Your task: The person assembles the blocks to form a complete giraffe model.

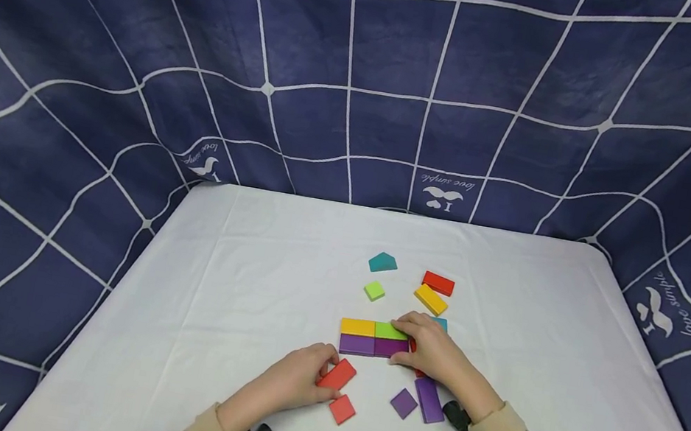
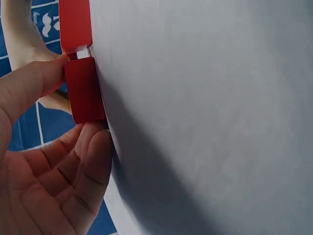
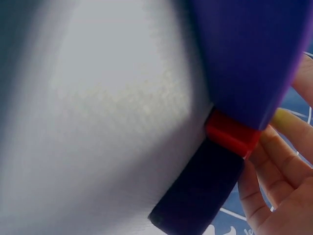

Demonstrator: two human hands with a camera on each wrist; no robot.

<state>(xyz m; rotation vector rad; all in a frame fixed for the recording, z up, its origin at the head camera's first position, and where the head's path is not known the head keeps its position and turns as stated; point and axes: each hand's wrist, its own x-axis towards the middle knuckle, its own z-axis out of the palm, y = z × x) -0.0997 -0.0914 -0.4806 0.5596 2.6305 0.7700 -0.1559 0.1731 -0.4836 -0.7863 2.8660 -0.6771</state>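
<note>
My left hand [image 1: 296, 378] pinches a red rectangular block [image 1: 339, 374] on the white cloth; in the left wrist view, thumb and fingertips hold that red block [image 2: 85, 90] at opposite sides. A smaller red square block [image 1: 342, 409] lies by the thumb. Ahead, a yellow block [image 1: 358, 328] and a green block [image 1: 391, 331] form a row against a purple block [image 1: 356, 344] and a darker purple block [image 1: 390, 348]. My right hand [image 1: 433, 348] grips the right end of this group, fingertips at the green block and thumb at the darker purple one. It partly hides red pieces underneath.
Beyond the group lie a teal angled block [image 1: 383, 262], a small green square [image 1: 374, 291], a red block [image 1: 439, 283] and a yellow block [image 1: 431, 300]. Nearer me are a purple square [image 1: 404, 404] and a long purple block [image 1: 429, 401]. A checkered blue cloth [image 1: 385, 128] surrounds the table.
</note>
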